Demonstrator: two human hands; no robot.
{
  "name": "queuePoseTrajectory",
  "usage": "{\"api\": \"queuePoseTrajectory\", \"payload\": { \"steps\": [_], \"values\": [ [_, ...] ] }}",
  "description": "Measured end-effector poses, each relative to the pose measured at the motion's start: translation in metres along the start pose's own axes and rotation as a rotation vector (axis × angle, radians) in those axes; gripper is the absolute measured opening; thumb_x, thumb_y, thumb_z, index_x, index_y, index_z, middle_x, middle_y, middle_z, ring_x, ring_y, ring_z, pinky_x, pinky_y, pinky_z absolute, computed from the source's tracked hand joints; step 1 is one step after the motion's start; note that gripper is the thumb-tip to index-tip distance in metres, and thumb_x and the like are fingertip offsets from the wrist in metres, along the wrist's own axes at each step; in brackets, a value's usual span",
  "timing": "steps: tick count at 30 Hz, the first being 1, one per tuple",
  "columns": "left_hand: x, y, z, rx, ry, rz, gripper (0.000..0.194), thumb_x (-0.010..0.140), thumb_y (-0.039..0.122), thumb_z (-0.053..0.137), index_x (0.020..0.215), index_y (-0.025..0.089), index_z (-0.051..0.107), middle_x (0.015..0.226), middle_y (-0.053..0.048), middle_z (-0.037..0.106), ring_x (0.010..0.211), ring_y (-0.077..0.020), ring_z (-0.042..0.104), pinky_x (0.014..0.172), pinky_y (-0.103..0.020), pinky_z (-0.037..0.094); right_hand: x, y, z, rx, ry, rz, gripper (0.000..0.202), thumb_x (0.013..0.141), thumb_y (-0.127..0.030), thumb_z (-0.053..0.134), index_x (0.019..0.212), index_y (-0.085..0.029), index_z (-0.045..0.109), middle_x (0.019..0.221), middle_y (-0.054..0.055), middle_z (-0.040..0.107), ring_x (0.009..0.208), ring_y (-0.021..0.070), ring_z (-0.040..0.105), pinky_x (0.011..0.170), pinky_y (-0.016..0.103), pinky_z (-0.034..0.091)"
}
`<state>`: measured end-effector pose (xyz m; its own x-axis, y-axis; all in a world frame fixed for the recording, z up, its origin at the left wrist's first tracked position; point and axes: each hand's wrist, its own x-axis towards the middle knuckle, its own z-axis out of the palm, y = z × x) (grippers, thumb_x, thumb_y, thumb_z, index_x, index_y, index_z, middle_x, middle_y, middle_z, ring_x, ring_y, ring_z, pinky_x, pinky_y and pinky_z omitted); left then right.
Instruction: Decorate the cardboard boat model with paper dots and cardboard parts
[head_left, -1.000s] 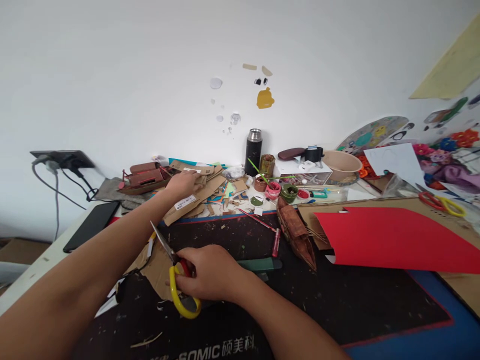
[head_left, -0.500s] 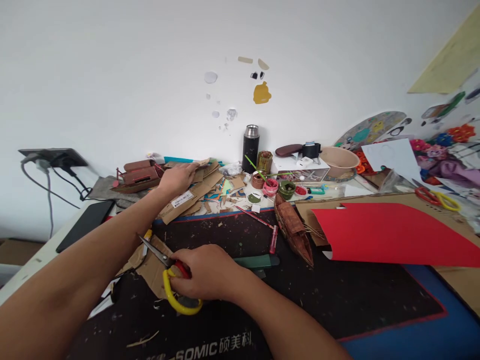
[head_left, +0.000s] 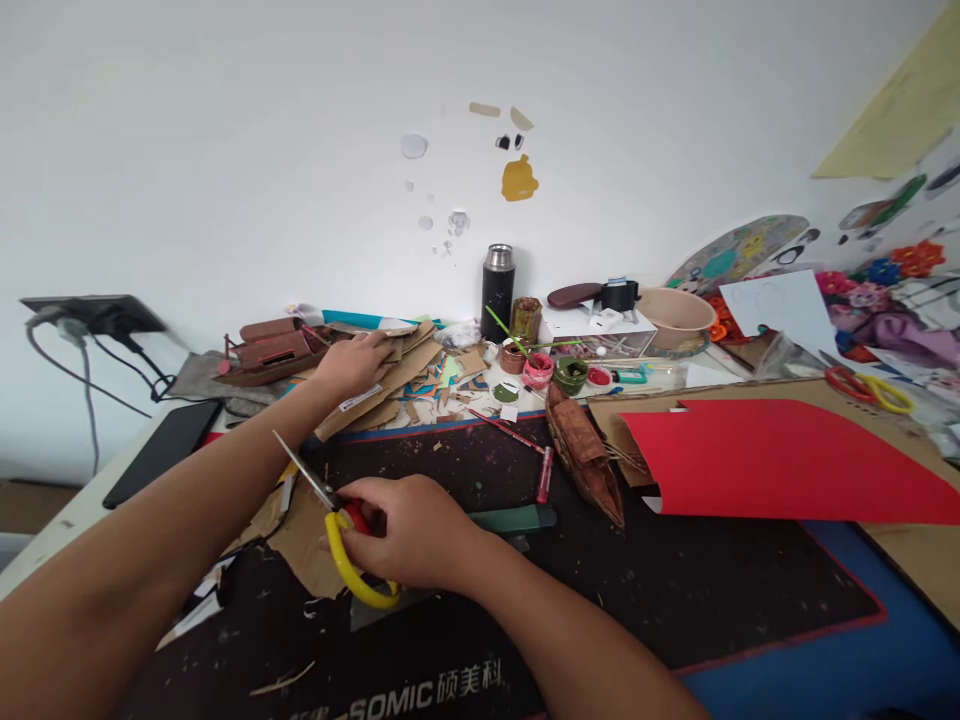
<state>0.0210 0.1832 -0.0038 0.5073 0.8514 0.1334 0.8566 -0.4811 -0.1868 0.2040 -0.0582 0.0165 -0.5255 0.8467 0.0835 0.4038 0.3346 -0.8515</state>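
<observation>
Over dark matting (head_left: 675, 580), the right grip (head_left: 420, 530) holds scissors (head_left: 339, 552); left grip (head_left: 351, 366), on cardboard (head_left: 405, 373), is unclear.

Craft workspace: paint pots (head_left: 571, 377), brown model boat (head_left: 583, 445), cardboard pieces (head_left: 411, 380) on scrap-strewn desk (head_left: 75, 525).

The scissors' handles (head_left: 343, 562) are yellow and red, the cardboard (head_left: 397, 381) brown, the mat (head_left: 675, 580) black with pale lettering (head_left: 469, 682).

From my remote station I read white "SOMIC 硕美科" on the dark mat (head_left: 675, 570). The cardboard (head_left: 405, 378) bears a label (head_left: 361, 398), illegible to me.
</observation>
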Motion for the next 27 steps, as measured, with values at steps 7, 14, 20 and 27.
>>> {"api": "queuePoseTrajectory", "payload": {
  "steps": [7,14,20,27],
  "values": [
    [0.0,0.005,-0.011,-0.042,0.117,-0.065,0.04,0.102,0.033,0.045,0.118,0.023,0.08,0.131,-0.017,0.072,0.125,-0.0373,0.065,0.096,-0.046,0.054,0.001,0.002,0.003,-0.018,0.0,0.001,0.032,0.096,-0.042,0.073,0.122,-0.024,0.08,0.088,0.002,0.079,0.07,0.0164,0.063,0.063,0.025,0.038],
    [0.0,0.004,-0.046,-0.232,0.406,-0.15,0.035,0.103,0.039,0.05,0.113,0.023,0.08,0.131,-0.012,0.074,0.13,-0.0328,0.061,0.115,-0.046,0.047,0.0,0.002,0.004,0.047,0.02,0.003,0.033,0.093,-0.041,0.076,0.119,-0.022,0.081,0.082,0.001,0.075,0.067,0.0148,0.06,0.062,0.024,0.038],
    [-0.011,0.007,-0.079,-0.837,0.655,-0.434,0.019,0.092,0.038,0.068,0.097,0.02,0.075,0.091,-0.003,0.075,0.079,-0.0191,0.064,0.079,-0.033,0.054,0.001,0.004,0.003,0.089,0.053,-0.007,0.038,0.093,-0.041,0.078,0.126,-0.02,0.08,0.085,0.0,0.075,0.07,0.0143,0.061,0.064,0.023,0.04],
    [-0.039,0.0,-0.097,-1.119,0.783,-0.477,0.02,0.094,0.037,0.068,0.088,0.019,0.065,0.05,0.007,0.051,0.042,-0.0107,0.044,0.044,-0.024,0.036,0.004,0.01,0.006,0.224,0.095,-0.017,0.039,0.093,-0.048,0.079,0.12,-0.02,0.08,0.079,-0.001,0.07,0.068,0.0139,0.057,0.063,0.024,0.04]
  ]
}}
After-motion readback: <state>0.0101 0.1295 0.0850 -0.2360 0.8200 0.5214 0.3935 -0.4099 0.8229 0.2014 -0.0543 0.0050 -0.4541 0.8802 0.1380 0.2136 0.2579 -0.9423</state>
